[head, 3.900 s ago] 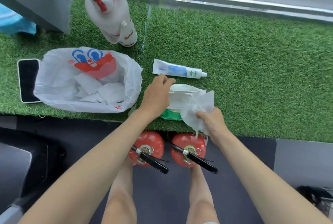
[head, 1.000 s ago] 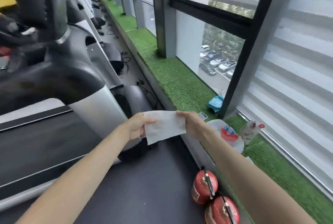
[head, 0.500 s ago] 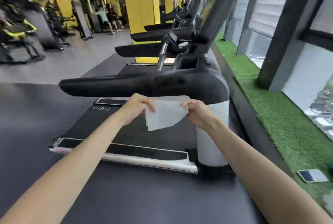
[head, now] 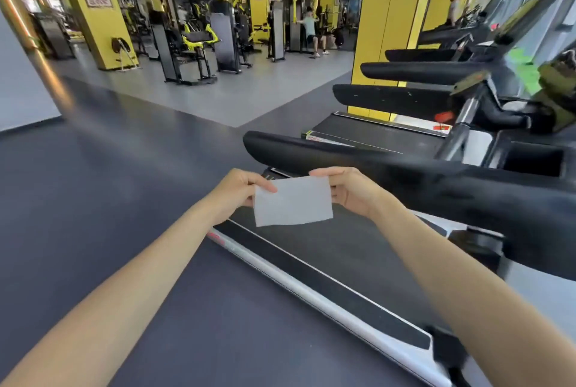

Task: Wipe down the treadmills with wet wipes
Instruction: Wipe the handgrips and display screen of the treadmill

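Note:
A white wet wipe (head: 293, 201) hangs flat and spread between my two hands at chest height. My left hand (head: 238, 191) pinches its upper left corner; my right hand (head: 349, 190) pinches its upper right corner. Just behind the wipe runs the long black handrail (head: 405, 174) of the nearest treadmill. That treadmill's black belt and silver side rail (head: 311, 287) stretch below my right forearm toward the lower right.
More treadmills (head: 420, 100) line up behind the first one on the right. Dark rubber floor (head: 109, 199) lies to my left. Yellow pillars (head: 386, 28) and weight machines (head: 193, 43) stand farther back, with people exercising in the distance.
My view has swung left from the window ledge to the gym floor. The wipe is now stretched flatter between my hands, and the nearest treadmill sits more to the right.

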`<state>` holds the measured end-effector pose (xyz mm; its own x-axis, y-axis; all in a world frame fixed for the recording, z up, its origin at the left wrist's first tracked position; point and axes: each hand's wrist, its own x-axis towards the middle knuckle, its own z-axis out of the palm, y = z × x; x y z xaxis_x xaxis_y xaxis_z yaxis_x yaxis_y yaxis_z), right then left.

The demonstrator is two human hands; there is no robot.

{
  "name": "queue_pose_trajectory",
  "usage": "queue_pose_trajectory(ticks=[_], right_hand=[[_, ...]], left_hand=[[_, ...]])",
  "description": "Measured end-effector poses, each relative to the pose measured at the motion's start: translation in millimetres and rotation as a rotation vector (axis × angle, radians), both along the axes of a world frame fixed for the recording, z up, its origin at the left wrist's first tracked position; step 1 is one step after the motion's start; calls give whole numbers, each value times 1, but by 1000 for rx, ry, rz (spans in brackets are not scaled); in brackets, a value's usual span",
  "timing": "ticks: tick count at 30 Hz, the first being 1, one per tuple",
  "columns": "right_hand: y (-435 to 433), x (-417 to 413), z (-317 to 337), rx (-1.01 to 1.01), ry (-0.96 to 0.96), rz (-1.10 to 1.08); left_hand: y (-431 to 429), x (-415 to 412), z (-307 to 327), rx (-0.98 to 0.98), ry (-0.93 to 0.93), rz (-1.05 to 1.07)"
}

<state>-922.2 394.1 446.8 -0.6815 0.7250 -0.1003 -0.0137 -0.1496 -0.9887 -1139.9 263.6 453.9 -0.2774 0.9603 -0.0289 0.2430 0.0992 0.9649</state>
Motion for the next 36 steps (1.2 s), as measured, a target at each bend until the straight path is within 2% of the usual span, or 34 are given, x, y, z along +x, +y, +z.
queue_pose_trajectory(ticks=[8, 10, 13, 15, 18, 22, 23, 25, 28, 30, 33, 36], right_hand=[[92, -167, -1, -14, -21, 214], [102, -211, 3, -15, -37, 269], [117, -274, 3, 7, -90, 333], [128, -313, 2, 30, -139, 359], [145, -374, -1, 69, -205, 423], [160, -451, 4, 45, -200, 490], [161, -469, 8, 18, -166, 511], [166, -509, 13, -75, -56, 519], [184, -578, 0, -427, 112, 364], [199, -620, -22, -603, 47, 300], [224, -668, -45, -606, -85, 346], [258, -702, -50, -550, -132, 341]], left_hand=[[54, -139, 3, -86, -1, 171], [58, -171, 2, -75, -111, 237], [63, -217, -2, -27, -441, 381], [67, -253, -6, 5, -568, 382], [81, -312, -12, -83, -504, 268], [116, -383, -16, -270, -180, -32], [124, -402, -15, -267, -189, -103], [138, -441, -10, -210, -334, -170], [163, -502, -9, -70, -579, -26], [184, -539, -19, -64, -570, 109], [213, -587, -41, -174, -434, 182], [248, -627, -58, -183, -463, 228]])
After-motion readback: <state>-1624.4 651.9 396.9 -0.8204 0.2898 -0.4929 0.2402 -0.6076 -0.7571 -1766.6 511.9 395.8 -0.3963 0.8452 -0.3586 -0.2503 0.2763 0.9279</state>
